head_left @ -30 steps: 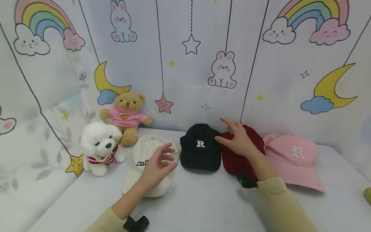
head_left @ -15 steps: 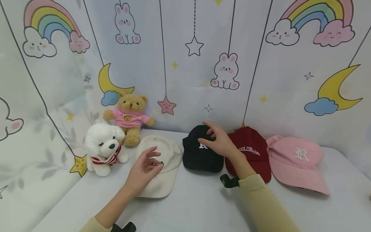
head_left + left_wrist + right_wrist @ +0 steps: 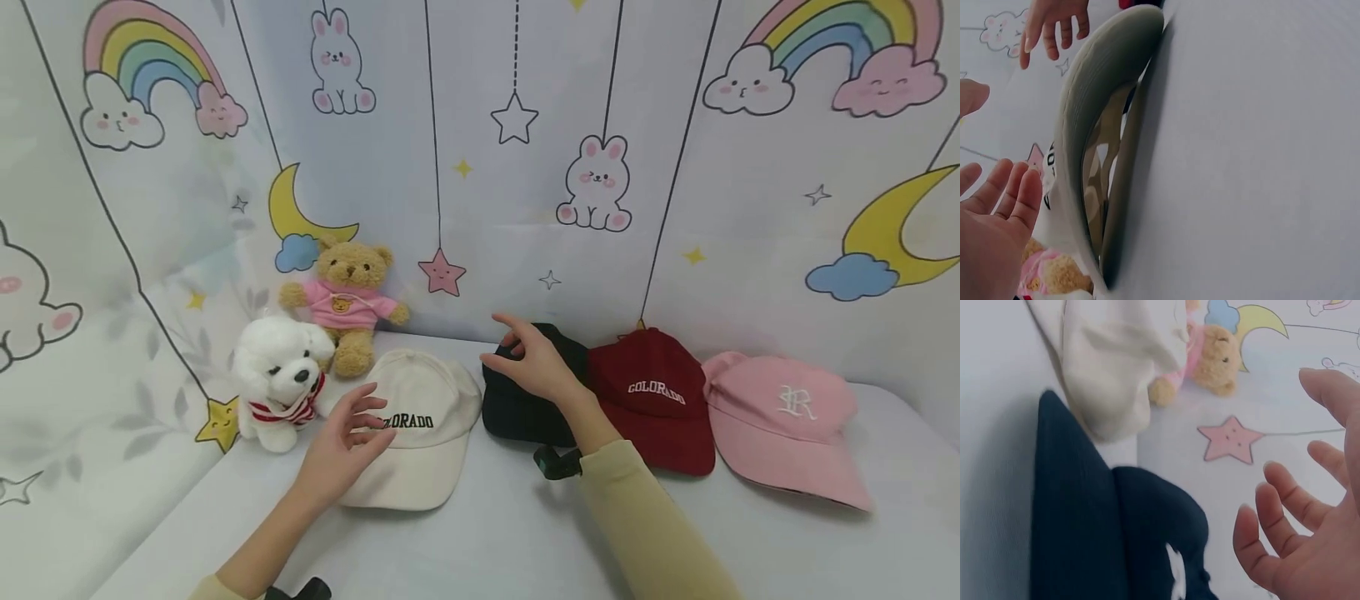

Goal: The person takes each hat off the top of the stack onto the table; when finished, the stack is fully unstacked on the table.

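Note:
In the head view my left hand hovers at the left side of a cream baseball cap with dark lettering, its fingers loosely bent around nothing. The left wrist view shows that cap's brim edge-on beside the hand. My right hand is held over a black baseball cap and hides its front letter in the head view. Fingers and thumb are spread apart and hold nothing. From the right wrist, the black cap lies beside the hand, its white letter partly in sight.
Right of the black cap sit a dark red cap and a pink cap. A white plush dog and a teddy bear in a pink hoodie are at the left. A printed backdrop stands behind the table.
My right hand has moved left from the red cap to over the black cap, uncovering the red cap's lettering. My left hand has shifted left, off the cream cap's lettering. The caps stay put.

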Available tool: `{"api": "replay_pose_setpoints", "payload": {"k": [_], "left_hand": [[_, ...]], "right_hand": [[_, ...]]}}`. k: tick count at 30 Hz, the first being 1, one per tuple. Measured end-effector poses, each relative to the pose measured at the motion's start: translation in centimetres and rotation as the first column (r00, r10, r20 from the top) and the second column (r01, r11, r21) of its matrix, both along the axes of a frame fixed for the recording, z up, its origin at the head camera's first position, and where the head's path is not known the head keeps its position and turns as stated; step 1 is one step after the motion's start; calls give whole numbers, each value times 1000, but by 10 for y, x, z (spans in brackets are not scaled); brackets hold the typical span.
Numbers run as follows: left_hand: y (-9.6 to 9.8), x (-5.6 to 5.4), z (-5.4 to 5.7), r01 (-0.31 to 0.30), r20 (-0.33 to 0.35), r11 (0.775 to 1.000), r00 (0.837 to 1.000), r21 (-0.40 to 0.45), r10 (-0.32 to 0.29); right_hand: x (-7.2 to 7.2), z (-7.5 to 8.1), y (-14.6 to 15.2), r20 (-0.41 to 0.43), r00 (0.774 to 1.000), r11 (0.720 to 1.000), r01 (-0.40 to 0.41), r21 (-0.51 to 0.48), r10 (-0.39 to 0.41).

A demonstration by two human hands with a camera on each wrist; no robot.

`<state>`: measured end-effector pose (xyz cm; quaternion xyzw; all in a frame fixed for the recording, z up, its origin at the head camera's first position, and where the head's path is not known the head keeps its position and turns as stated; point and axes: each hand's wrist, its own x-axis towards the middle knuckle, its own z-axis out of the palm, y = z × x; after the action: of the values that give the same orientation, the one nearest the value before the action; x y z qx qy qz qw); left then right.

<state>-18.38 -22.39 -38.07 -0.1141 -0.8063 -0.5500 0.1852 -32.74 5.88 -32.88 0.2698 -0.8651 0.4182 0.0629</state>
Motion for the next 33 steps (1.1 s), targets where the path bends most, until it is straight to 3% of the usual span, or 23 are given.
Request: {"api": "replay_pose_setpoints", "payload": {"k": [8, 16, 24, 33], "left_hand": [[-13, 0, -2, -64, 62, 996, 996, -61, 68], [-28, -1, -6, -108, 149, 986, 981, -123, 126], [-39, -3, -10, -103, 283, 983, 948, -153, 143], [-42, -6, -15, -96, 333, 972, 928, -216, 166]], "right_hand": [[-4, -7, -23, 76, 997, 999, -18, -51, 22], [-7, -14, -45, 158, 987, 993, -25, -118, 43], [-10, -24, -62, 208, 977, 987, -16, -161, 50], [-6, -34, -66, 234, 970, 994, -45, -97, 67]]}}
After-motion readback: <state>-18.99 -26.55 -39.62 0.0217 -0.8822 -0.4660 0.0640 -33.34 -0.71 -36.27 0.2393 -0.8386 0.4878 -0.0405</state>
